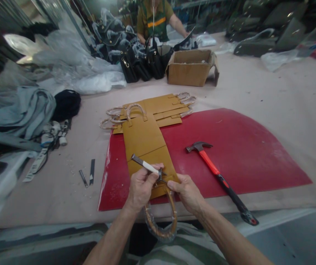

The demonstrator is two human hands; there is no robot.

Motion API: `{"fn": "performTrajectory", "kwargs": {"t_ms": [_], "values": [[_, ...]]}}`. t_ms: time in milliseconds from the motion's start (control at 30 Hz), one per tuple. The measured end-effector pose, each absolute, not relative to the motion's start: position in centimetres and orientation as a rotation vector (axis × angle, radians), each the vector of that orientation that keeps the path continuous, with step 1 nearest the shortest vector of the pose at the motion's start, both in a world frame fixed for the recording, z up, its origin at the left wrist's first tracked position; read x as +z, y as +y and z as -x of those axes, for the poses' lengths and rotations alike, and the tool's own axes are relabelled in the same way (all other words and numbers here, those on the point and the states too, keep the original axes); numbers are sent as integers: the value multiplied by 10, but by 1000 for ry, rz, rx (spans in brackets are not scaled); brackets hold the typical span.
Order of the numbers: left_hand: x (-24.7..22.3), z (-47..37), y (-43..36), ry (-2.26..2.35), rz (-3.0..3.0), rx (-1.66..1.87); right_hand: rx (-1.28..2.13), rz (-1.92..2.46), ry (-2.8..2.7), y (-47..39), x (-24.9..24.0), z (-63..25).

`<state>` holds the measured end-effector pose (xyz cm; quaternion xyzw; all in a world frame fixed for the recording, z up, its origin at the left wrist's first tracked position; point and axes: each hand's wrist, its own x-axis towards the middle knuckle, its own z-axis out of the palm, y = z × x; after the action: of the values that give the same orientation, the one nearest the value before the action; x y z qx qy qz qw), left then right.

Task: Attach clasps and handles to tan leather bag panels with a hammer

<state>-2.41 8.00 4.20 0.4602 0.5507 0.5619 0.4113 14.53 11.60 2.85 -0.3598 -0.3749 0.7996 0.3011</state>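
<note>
Left hand (142,187): pinching tool (149,166)
Right hand (187,190): closed on panel (144,138) edge
Panel, between hands: probably light, flexible; hold edges

Mustard yellow is shown by the panel (145,136) and by the stacked panels (158,106) behind it, golden brown by the handle (161,234). The hand tool (148,166) is coloured white and dark grey. Red is borne by the mat (251,154) at the near edge of the pinkish-beige table (284,103), orange-red and black by the hammer (224,184). Toward the far edge, black bags (154,65) are seen.
</note>
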Motion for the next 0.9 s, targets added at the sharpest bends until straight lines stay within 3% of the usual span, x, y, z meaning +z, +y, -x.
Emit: {"fn": "performTrajectory", "kwargs": {"t_ms": [433,900], "values": [[45,12,79,1501,-1307,1403,2252,766,-1120,120,22,-159],[51,10,73,1567,-1429,1420,2204,979,-1083,113,27,-153]]}}
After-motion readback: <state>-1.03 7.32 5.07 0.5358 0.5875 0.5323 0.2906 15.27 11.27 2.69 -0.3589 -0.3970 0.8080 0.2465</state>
